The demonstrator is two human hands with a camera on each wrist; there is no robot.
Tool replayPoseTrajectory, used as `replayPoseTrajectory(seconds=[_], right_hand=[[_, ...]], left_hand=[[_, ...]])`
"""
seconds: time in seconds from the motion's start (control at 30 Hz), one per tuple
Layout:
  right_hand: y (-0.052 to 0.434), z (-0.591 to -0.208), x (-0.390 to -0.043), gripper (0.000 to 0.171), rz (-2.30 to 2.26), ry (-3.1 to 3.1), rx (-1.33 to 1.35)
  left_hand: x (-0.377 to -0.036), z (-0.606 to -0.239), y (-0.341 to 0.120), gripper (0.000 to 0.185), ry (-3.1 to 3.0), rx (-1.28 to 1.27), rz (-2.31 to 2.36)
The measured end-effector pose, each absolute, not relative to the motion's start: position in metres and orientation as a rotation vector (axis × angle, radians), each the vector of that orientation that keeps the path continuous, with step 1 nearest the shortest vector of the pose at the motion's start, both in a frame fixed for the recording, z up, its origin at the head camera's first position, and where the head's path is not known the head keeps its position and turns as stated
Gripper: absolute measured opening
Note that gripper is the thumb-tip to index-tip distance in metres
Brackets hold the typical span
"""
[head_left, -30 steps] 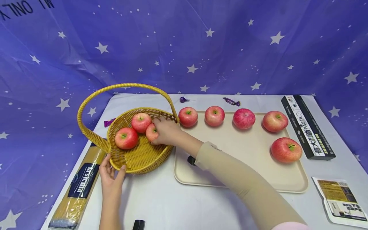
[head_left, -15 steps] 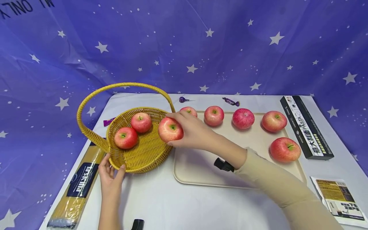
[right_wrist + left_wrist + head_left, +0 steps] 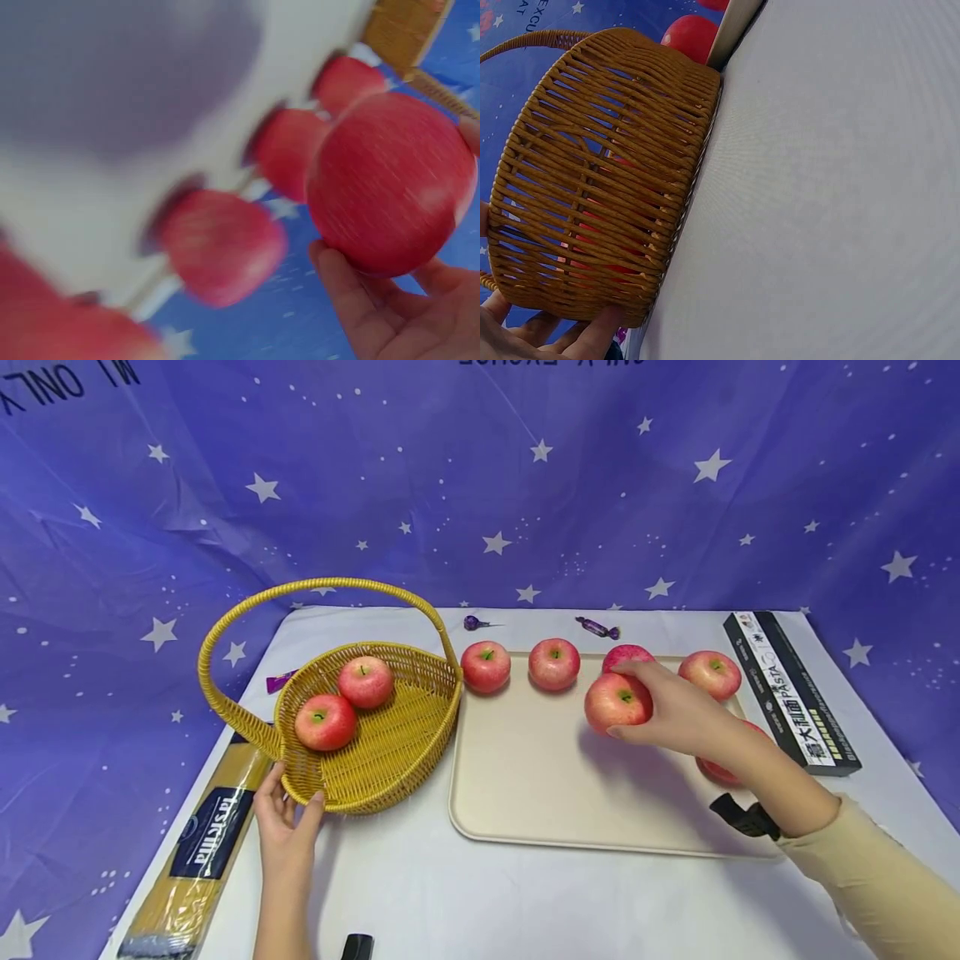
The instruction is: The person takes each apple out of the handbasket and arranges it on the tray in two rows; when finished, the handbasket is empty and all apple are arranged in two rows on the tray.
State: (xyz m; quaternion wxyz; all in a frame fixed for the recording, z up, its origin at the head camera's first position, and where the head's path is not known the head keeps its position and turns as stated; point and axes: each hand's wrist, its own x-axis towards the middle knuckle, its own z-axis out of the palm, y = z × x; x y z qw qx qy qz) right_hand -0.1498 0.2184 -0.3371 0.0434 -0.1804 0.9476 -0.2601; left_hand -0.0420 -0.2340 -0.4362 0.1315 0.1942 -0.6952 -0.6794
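Note:
My right hand [image 3: 678, 710] holds a red apple [image 3: 617, 702] above the tray, its fingers and thumb curled round the fruit. The right wrist view shows that same apple [image 3: 391, 184] large, with fingers [image 3: 352, 300] under it. At the left stands a yellow wicker basket [image 3: 397, 777] with a tall arched handle; two apples lie inside, one red apple [image 3: 326, 722] touching a paler apple [image 3: 365, 682]. My left hand [image 3: 288, 827] grips the basket's near-left rim, thumb on the near side; in the left wrist view its fingers [image 3: 600, 330] press against the woven wall.
A beige tray [image 3: 525, 793] carries several apples along its far and right edges. Right of it lies a black pasta box [image 3: 795, 693]. A spaghetti packet [image 3: 202, 852] lies left of the basket. Two purple sweets, a lollipop [image 3: 472, 622] and a wrapped candy [image 3: 597, 627], lie behind.
My right hand has lifted an apple out of the basket and carried it rightward over the tray. The left hand has stayed at the basket rim.

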Motion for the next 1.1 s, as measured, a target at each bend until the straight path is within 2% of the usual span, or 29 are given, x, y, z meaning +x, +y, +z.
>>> replayPoseTrajectory(seconds=[0.2, 0.47, 0.87, 1.1], right_hand=[[0.247, -0.361, -0.136, 0.077, -0.683, 2.863, -0.53], [0.254, -0.374, -0.132, 0.074, -0.628, 2.881, -0.517], [0.252, -0.37, -0.137, 0.075, -0.635, 2.864, -0.508], [0.22, -0.363, -0.149, 0.071, -0.81, 2.914, -0.535]], left_hand=[[-0.042, -0.437, -0.234, 0.069, -2.002, 0.542, -1.975], [-0.043, -0.438, -0.233, 0.07, -2.0, 0.521, -1.977], [-0.043, -0.436, -0.231, 0.068, -2.02, 0.536, -1.956], [-0.042, -0.437, -0.233, 0.068, -2.02, 0.559, -1.954]])
